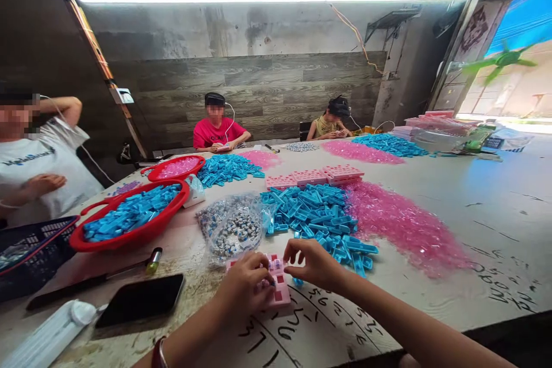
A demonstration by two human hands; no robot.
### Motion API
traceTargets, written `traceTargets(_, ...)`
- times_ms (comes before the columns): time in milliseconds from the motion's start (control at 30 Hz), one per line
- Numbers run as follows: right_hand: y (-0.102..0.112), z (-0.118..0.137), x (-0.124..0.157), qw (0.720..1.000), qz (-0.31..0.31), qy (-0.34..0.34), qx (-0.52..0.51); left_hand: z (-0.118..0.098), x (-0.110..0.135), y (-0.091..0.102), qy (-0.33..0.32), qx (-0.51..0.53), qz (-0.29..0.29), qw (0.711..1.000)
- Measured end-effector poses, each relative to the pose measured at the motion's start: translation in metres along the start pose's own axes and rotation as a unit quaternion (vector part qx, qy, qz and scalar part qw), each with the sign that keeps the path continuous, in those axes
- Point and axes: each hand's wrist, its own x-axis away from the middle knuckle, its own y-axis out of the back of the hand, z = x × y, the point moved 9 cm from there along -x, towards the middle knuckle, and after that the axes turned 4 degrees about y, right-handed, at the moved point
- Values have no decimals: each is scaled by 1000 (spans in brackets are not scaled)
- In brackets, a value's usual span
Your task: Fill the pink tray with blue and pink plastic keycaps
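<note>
Head view: pink tray point(282, 294) at 6 o'clock on table, left hand point(246, 282) over it, gripping. Right hand point(311, 263) beside tray's edge, fingers curled; cannot tell if holding anything. From tray: bag of small parts point(235, 224) 11 o'clock, blue pieces point(313, 213) 1 o'clock, phone point(140, 302) 9 o'clock.

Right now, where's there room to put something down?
The biggest bare patch is right of the near pink pile. A smaller one lies between the black phone and left hand. Straight ahead, the plastic bag and blue pieces crowd together.
</note>
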Motion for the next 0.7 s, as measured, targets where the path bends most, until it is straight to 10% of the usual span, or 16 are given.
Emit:
traceTargets(500,2,-2,0,1000,1,0,-14,-21,1,0,-55,-92,-16,994)
traceTargets(700,20,-9,3,977,-16,-67,-202,-24,2,1,-70,-78,-45,994)
